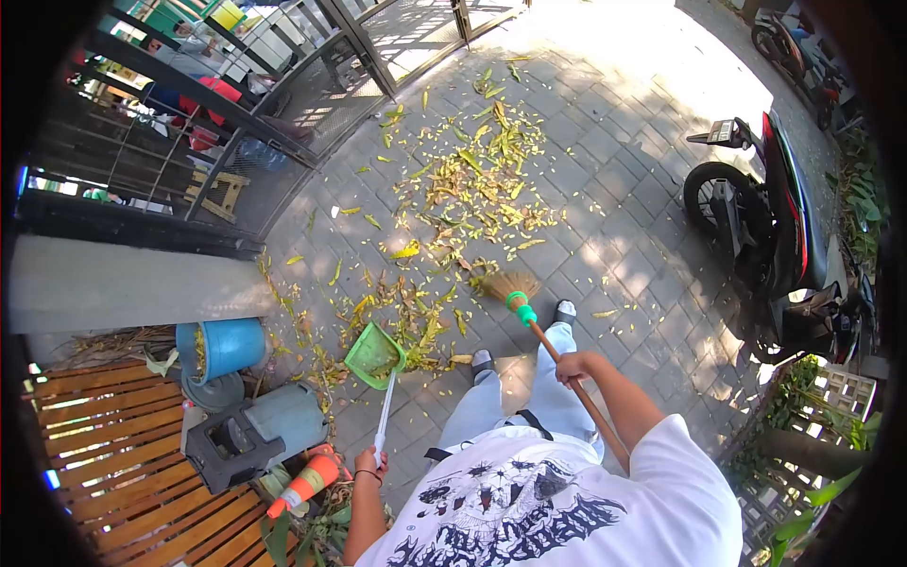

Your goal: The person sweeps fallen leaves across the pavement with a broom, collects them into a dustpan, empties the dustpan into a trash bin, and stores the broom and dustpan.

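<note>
My left hand (370, 461) is wrapped round the pale handle of a green dustpan (375, 357), whose pan rests on the paving with some leaves in it. A wooden broom handle is gripped in my right hand (573, 369). The broom (511, 284), with straw bristles and a green binding, has its head down by the near edge of a large spread of yellow and brown leaves (472, 184). More leaves (416, 317) lie scattered around the dustpan and in front of my feet.
To the left stand a blue bucket (234, 346), a grey-blue bin (283, 420) and an orange traffic cone (310, 480) beside a slatted wooden panel (113, 435). A motorbike (765, 208) is parked on the right. A metal gate (354, 57) borders the paving, with people beyond it.
</note>
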`<state>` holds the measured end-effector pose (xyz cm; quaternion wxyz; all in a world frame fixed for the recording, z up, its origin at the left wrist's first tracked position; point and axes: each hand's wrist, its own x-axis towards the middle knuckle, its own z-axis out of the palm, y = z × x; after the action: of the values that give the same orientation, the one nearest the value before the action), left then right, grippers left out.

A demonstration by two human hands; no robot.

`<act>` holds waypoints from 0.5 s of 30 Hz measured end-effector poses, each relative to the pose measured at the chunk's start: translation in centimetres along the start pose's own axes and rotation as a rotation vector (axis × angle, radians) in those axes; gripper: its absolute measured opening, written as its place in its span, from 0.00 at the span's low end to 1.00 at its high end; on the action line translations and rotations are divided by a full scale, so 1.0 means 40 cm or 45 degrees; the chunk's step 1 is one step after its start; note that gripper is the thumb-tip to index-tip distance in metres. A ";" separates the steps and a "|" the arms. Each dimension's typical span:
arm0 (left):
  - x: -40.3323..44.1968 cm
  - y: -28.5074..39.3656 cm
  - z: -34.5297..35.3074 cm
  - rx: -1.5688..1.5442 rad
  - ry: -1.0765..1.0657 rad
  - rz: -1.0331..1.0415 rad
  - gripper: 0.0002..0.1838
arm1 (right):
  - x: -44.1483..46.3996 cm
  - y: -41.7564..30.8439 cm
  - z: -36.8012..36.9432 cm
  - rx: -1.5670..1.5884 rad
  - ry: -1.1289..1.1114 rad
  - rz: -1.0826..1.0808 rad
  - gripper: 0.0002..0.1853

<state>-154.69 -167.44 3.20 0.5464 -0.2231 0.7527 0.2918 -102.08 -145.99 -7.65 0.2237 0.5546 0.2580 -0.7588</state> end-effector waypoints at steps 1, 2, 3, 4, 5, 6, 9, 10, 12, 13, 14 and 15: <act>-0.012 0.001 0.029 -0.035 0.041 -0.026 0.09 | -0.021 0.009 -0.035 -0.004 0.003 0.003 0.04; -0.027 0.002 0.058 -0.038 0.041 -0.037 0.09 | -0.088 0.019 -0.066 -0.027 -0.016 -0.029 0.03; -0.036 0.001 0.097 -0.113 0.023 -0.064 0.09 | -0.158 0.030 -0.115 -0.054 -0.029 -0.053 0.02; -0.047 -0.009 0.131 -0.179 0.018 -0.100 0.09 | -0.217 0.046 -0.190 -0.080 0.013 -0.116 0.01; -0.050 -0.020 0.164 -0.183 0.040 -0.082 0.09 | -0.266 0.059 -0.274 -0.105 0.038 -0.179 0.01; -0.061 -0.035 0.201 -0.185 0.056 -0.085 0.09 | -0.300 0.063 -0.373 -0.112 0.150 -0.182 0.01; -0.124 -0.032 0.330 -0.314 -0.041 -0.150 0.10 | -0.382 -0.027 -0.644 -0.015 0.431 -0.215 0.00; -0.147 -0.026 0.370 -0.321 -0.027 -0.151 0.10 | -0.385 -0.062 -0.725 -0.008 0.493 -0.221 0.00; -0.184 -0.021 0.440 -0.494 -0.012 -0.116 0.11 | -0.293 -0.122 -0.867 0.317 0.536 -0.265 0.01; -0.206 -0.006 0.469 -0.580 -0.050 -0.181 0.13 | -0.259 -0.149 -0.888 0.313 0.577 -0.254 0.01; -0.227 -0.002 0.497 -0.594 -0.041 -0.167 0.13 | -0.224 -0.184 -0.901 0.313 0.620 -0.249 0.01; -0.247 0.012 0.520 -0.653 -0.059 -0.200 0.13 | -0.172 -0.185 -0.902 0.290 0.560 -0.248 0.03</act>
<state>-137.62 -152.71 7.86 0.5101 -0.4054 0.6217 0.4347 -78.55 -116.86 -9.08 0.0243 0.7003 0.2656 -0.6621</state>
